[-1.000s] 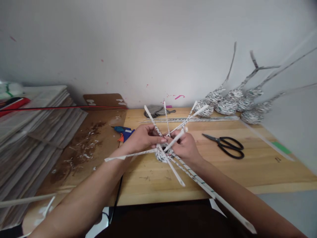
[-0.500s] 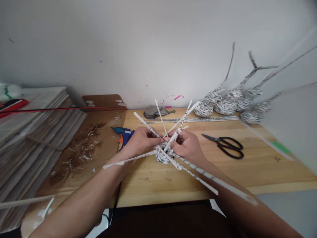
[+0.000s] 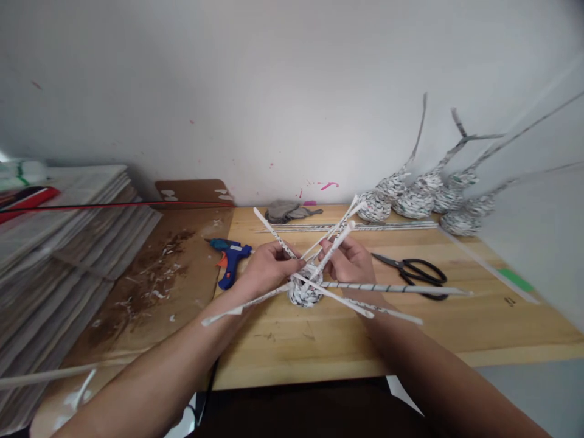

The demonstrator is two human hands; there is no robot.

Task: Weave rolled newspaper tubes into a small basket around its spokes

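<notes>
Between my hands sits a small woven ball of rolled newspaper [image 3: 305,292], with several paper tubes sticking out of it in all directions. My left hand [image 3: 272,266] is closed at its left side, thumb and fingers pinching the weave near the base of the tubes. On the other side my right hand [image 3: 349,258] is closed with its fingers around a paper tube [image 3: 335,248] that slants up. Another tube [image 3: 396,288] with dark stripes points right across my right wrist. My fingertips are partly hidden behind the tubes.
Black-handled scissors [image 3: 417,272] lie right of my right hand. A blue glue gun [image 3: 233,260] rests left of my left hand. Finished woven gourd shapes [image 3: 415,198] stand at the back right, near a grey cloth [image 3: 287,211]. Stacked newspapers [image 3: 86,243] fill the left.
The woven ball has turned a little, and its striped tube has swung up to point nearly straight right. My right hand has shifted slightly away from my left. The view has tilted slightly.
</notes>
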